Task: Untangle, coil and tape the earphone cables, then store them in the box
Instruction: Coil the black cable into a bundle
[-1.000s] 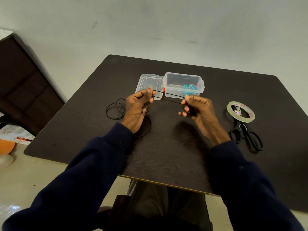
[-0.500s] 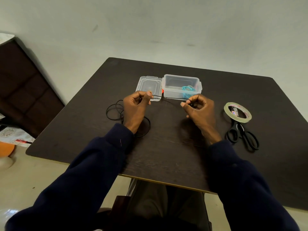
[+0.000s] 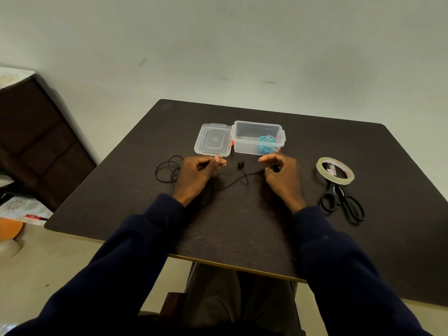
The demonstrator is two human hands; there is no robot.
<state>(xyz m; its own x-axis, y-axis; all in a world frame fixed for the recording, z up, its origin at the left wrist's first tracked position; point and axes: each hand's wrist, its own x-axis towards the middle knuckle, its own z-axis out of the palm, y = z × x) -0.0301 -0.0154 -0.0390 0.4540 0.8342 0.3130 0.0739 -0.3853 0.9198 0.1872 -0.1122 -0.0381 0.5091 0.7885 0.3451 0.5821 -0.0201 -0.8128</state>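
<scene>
The black earphone cable (image 3: 236, 181) lies slack on the dark table (image 3: 242, 226) between my hands. One black earbud (image 3: 240, 164) rests on the table in front of the box. My right hand (image 3: 282, 177) pinches the other earbud end of the cable. My left hand (image 3: 197, 173) has curled fingers with the thumb on the forefinger. The cable runs under it, and its grip is hidden. More cable loops (image 3: 167, 173) lie left of that hand. The clear plastic box (image 3: 242, 144) stands open behind my hands, with a coiled teal earphone (image 3: 266, 141) inside.
The box's clear lid (image 3: 212, 139) lies flat to the left of the box. A tape roll (image 3: 335, 170) rests on black scissors (image 3: 344, 202) to the right of my right hand. A dark cabinet (image 3: 36, 141) stands left of the table.
The cable was stretched taut between both hands; now it hangs slack on the table and one earbud has dropped free. Both hands have lowered toward the tabletop.
</scene>
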